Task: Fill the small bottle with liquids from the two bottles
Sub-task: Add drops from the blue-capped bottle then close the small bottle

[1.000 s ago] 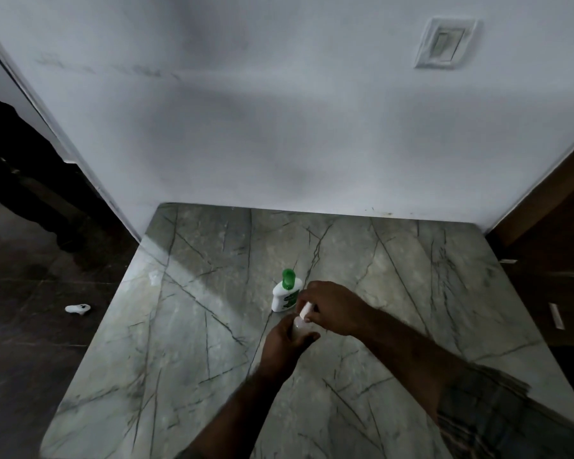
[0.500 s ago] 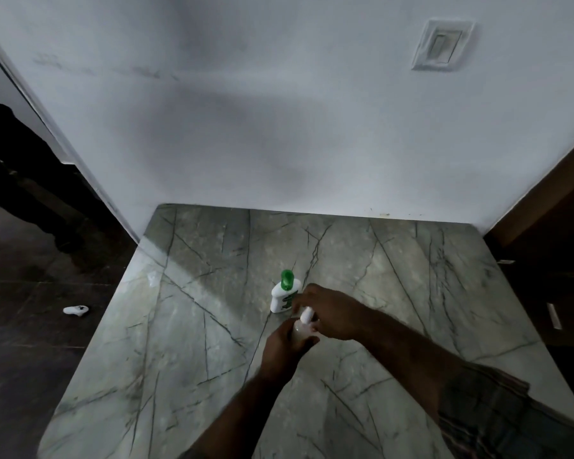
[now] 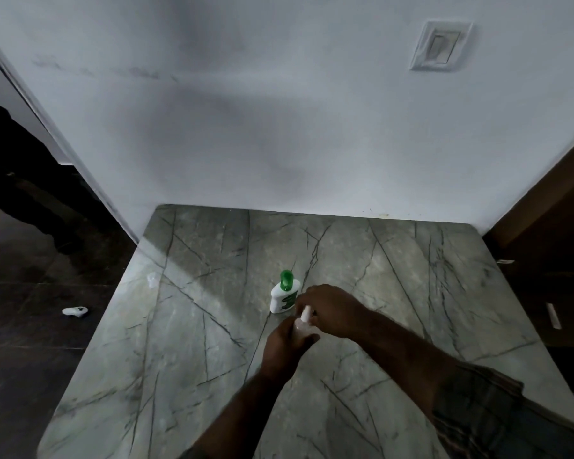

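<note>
Hands (image 3: 331,310) around small, maybe clear bottle (image 3: 301,325)

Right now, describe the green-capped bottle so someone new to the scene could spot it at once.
Start at the grey-green veined marble tabletop against the white wall. Near its middle, just beyond the left hand and right hand, a white plastic bottle stands upright. Its green cap sets it apart from the small clear bottle both hands hold.
</note>
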Motion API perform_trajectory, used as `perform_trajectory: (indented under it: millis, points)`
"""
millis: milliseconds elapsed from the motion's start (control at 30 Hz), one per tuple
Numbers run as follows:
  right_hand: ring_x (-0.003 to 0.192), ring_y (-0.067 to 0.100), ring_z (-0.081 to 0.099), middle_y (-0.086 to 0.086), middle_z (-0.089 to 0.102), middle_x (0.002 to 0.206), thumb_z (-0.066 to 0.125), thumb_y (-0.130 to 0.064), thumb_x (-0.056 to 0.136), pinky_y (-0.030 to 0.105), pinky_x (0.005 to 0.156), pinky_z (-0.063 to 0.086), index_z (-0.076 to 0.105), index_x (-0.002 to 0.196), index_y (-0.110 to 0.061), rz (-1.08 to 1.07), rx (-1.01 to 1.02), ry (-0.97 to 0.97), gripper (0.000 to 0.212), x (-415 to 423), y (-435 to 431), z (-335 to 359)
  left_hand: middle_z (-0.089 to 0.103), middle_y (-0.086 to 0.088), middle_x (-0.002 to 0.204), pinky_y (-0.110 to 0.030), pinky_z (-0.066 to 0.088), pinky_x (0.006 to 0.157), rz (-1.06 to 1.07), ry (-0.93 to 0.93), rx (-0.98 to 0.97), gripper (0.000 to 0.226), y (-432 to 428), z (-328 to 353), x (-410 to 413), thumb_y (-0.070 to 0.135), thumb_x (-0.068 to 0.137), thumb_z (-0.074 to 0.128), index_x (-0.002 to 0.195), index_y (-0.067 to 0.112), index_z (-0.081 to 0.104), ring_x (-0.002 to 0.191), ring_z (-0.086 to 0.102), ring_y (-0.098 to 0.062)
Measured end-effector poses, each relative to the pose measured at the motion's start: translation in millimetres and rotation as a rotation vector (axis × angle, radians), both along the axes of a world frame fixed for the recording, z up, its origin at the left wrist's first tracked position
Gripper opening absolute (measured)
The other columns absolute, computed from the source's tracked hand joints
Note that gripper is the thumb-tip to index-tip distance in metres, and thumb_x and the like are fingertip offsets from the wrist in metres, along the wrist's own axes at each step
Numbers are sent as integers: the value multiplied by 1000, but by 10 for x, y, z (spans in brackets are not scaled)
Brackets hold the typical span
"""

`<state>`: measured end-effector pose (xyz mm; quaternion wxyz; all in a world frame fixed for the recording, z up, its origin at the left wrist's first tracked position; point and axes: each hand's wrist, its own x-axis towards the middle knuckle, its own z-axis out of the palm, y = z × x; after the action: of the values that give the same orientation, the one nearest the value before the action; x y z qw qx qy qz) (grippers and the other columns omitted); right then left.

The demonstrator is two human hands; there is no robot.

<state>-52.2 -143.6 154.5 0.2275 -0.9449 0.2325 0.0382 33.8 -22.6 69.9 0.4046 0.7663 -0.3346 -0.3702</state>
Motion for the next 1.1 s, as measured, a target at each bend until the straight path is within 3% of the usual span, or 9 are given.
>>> perform_trajectory:
  millis: [200, 300, 367, 433, 567, 667, 733, 867, 1100]
  points:
    - [91, 18, 67, 2, 71, 101, 66, -62, 76, 28, 69, 45, 66, 104, -19, -149, -101, 99, 52, 31, -38, -82, 72, 4, 112, -35, 54, 94, -30, 6, -22, 43, -2, 20, 2, 31, 80, 80, 118, 18, 66, 103, 66, -12]
    - [95, 6, 56, -6, 59, 118, 68, -38, 80, 15, 72, 38, 53, 127, -29, -64, 46, 28, 50, -6, -21, -99, 73, 1, 106, -38, 56, 89, -1, 34, -10, 43, 4, 15, -3, 31, 80, 80, 118, 16, 66, 96, 68, -15]
    - [90, 7, 55, -5, 61, 110, 63, -23, 83, 11, 67, 32, 62, 112, -25, 0, 80, 31, 29, -2, -23, -111, 72, -1, 107, -37, 56, 88, -7, 20, -1, 45, -1, 10, 3, 31, 80, 80, 120, 16, 65, 98, 67, -18]
    - [88, 13, 62, -2, 67, 98, 64, -30, 81, 21, 68, 36, 67, 97, -23, -32, 23, 53, 17, 31, -27, -130, 72, 0, 110, -35, 55, 90, -26, 5, -1, 46, -13, 6, 7, 32, 80, 79, 122, 17, 64, 100, 67, -17]
    - [94, 17, 67, -3, 70, 101, 63, -67, 75, 26, 68, 40, 65, 108, -24, -182, -105, 128, 55, 39, -75, -176, 70, 7, 112, -21, 51, 88, -72, -22, -19, 42, -20, -9, 17, 31, 81, 79, 119, 20, 65, 103, 64, -9]
    - [87, -1, 56, -18, 58, 108, 67, -42, 79, 16, 72, 37, 52, 124, -33, -64, 85, 36, 48, 11, -68, -101, 71, 3, 109, -28, 56, 87, -58, 2, -14, 42, -27, -43, 33, 31, 80, 79, 118, 19, 65, 100, 67, -14]
    - [86, 6, 56, -7, 61, 106, 64, -26, 83, 22, 71, 36, 61, 111, -25, 12, 98, 59, 28, 13, -79, -74, 71, 3, 111, -30, 56, 89, -65, -7, 4, 48, -40, -69, 42, 32, 80, 80, 123, 19, 63, 101, 66, -13]
    - [86, 22, 69, 7, 72, 94, 66, -42, 86, 28, 71, 48, 65, 100, -14, -117, 13, 118, 32, 36, -108, -72, 68, 13, 102, -1, 44, 70, -71, -32, -5, 48, -52, -88, 30, 35, 77, 82, 120, 25, 63, 88, 61, 3]
    - [93, 22, 64, 4, 67, 102, 64, -39, 85, 28, 70, 41, 57, 104, -20, -44, 46, 127, 28, -3, -128, -135, 68, 12, 102, -4, 43, 68, -79, -59, -2, 45, -96, -157, 60, 38, 78, 80, 117, 24, 64, 91, 63, -5]
